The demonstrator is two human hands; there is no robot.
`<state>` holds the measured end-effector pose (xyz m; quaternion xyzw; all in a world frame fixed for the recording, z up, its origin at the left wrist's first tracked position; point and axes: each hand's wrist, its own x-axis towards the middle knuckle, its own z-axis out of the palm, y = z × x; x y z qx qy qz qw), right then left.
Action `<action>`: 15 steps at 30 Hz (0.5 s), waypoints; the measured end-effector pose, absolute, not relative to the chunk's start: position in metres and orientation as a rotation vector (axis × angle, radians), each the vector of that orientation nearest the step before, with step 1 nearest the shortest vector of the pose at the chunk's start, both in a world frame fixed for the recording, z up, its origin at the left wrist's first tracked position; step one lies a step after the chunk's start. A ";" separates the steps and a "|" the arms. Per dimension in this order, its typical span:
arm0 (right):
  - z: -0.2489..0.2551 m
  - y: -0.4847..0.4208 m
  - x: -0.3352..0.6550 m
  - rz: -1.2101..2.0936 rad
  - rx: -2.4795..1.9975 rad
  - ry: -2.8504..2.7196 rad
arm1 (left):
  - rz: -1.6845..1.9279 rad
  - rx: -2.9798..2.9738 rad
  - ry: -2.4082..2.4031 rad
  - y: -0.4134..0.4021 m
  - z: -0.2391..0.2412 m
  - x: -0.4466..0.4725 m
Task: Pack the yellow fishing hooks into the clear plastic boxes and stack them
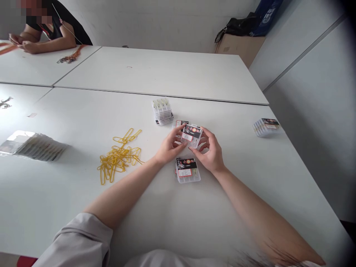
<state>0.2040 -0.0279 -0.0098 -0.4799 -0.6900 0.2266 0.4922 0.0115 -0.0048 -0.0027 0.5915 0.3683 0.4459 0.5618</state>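
Between my two hands is a small clear plastic case with a black, white and red label, held a little above the table. My left hand grips its left side, and my right hand closes on its right edge. Closer to me lies a short pile of similar labelled cases. Another labelled case shows partly behind my left fingers. Just beyond stands a stack of clear cases with small greenish pieces in their compartments.
Yellow looped bands lie heaped left of my forearm. Farther left is a row of packed clear cases. A small stack of cases sits near the right table edge. Across the tables, a person handles orange cords.
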 end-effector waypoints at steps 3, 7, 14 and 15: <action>-0.008 -0.030 0.204 0.355 -1.107 -1.779 | 0.969 1.458 0.809 -0.007 0.002 0.012; -0.006 -0.030 0.204 0.236 -1.022 -1.894 | 0.922 1.451 0.779 -0.008 0.006 0.012; -0.013 -0.027 0.201 0.272 -0.965 -2.001 | 1.016 1.109 0.756 0.000 -0.003 0.010; -0.013 -0.026 0.201 0.268 -0.956 -1.979 | 1.029 1.030 0.738 0.002 -0.004 0.009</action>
